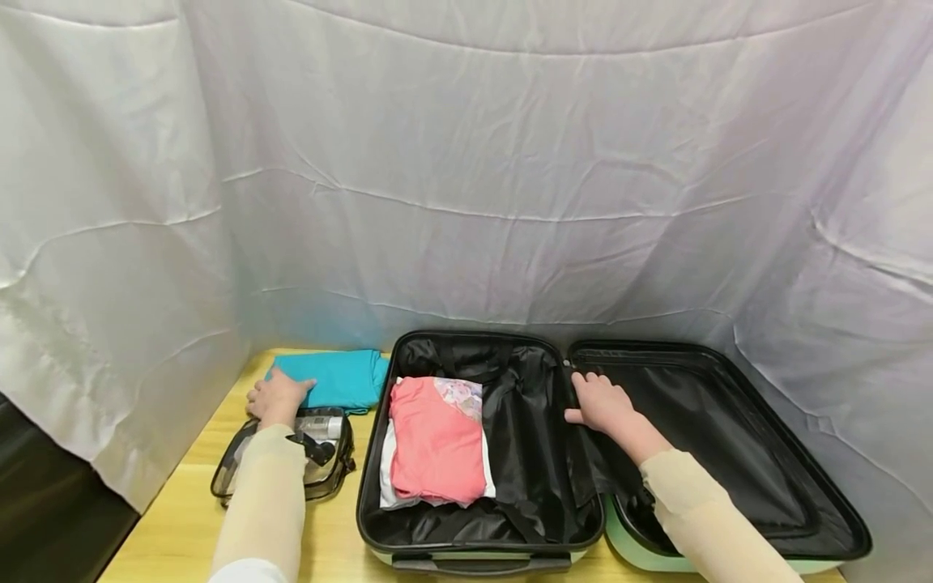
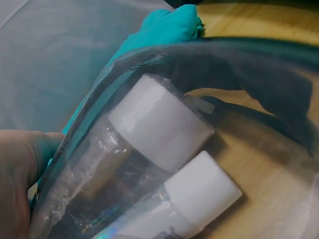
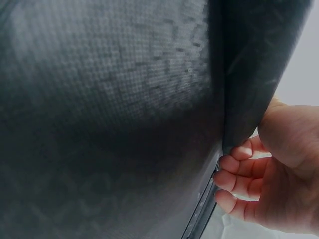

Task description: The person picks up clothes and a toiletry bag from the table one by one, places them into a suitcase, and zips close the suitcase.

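An open suitcase point(image 1: 481, 559) with black lining lies on the table, its left half holding a folded coral-pink garment point(image 1: 437, 445) on white clothing. Over the hinge between the halves, my right hand point(image 1: 605, 403) pinches the edge of a black fabric flap point(image 3: 249, 69), fingertips curled at its border. My left hand point(image 1: 277, 397) rests on the left end of a folded turquoise cloth point(image 1: 335, 376), thumb stretched out across it; its other fingers are partly hidden. Just below that hand sits a clear toiletry bag point(image 1: 324, 490) containing white-capped bottles point(image 2: 159, 122).
To the right, the suitcase's other half point(image 1: 729, 453) lies flat with a black panel inside. Pale grey curtains point(image 1: 510, 162) enclose the back and both sides of the wooden table point(image 1: 175, 518). The suitcase's handle point(image 1: 481, 564) faces the near edge.
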`<state>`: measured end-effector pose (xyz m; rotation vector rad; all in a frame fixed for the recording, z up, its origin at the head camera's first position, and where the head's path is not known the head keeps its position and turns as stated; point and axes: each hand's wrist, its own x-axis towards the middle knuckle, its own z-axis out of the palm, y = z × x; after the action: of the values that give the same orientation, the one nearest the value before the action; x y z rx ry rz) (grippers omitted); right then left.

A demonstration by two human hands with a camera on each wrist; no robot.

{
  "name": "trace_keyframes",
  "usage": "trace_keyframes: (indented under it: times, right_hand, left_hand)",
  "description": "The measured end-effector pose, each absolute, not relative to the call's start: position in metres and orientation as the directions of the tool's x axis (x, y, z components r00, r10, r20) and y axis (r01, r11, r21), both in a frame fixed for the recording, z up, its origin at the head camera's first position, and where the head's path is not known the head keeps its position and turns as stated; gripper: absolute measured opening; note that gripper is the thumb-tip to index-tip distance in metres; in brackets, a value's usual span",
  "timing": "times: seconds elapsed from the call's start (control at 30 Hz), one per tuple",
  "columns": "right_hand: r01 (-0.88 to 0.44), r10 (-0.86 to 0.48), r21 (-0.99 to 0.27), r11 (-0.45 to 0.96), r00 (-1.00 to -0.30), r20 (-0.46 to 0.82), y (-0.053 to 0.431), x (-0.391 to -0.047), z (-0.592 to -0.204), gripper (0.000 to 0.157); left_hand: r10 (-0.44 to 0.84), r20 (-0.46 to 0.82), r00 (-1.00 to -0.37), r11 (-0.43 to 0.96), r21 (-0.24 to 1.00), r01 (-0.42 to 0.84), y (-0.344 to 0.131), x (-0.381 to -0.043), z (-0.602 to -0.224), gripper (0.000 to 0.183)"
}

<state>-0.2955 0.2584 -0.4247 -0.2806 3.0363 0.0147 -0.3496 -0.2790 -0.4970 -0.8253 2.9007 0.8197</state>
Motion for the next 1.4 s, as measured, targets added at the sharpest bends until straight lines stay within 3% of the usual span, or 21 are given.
trace_keyframes:
  times: [0.43, 0.83, 1.13, 1.4]
  right_hand:
    - [-0.182, -0.18, 0.012, 0.983, -0.981, -0.078, 0.259, -0.296, -0.427, 0.072]
    - [-0.186, -0.184, 0.019, 0.982, -0.981, -0.068, 0.259, -0.296, -0.425, 0.071]
    - [-0.181, -0.179, 0.018, 0.983, -0.981, -0.079, 0.258, -0.295, -0.424, 0.071]
    - [-0.17, -0.168, 0.011, 0.985, -0.981, -0.095, 0.256, -0.294, -0.421, 0.071]
  left_hand:
    - [-0.451, -0.155, -0.879, 0.758, 0.454, -0.469, -0.276, -0.352, -0.492, 0.088]
    - [-0.376, -0.19, -0.907, 0.745, 0.52, -0.418, -0.278, -0.358, -0.493, 0.073]
    - [-0.229, -0.11, -0.967, 0.803, 0.541, -0.252, -0.281, -0.357, -0.496, 0.058]
    - [-0.129, 0.004, -0.992, 0.736, 0.67, -0.093, -0.291, -0.361, -0.499, 0.044]
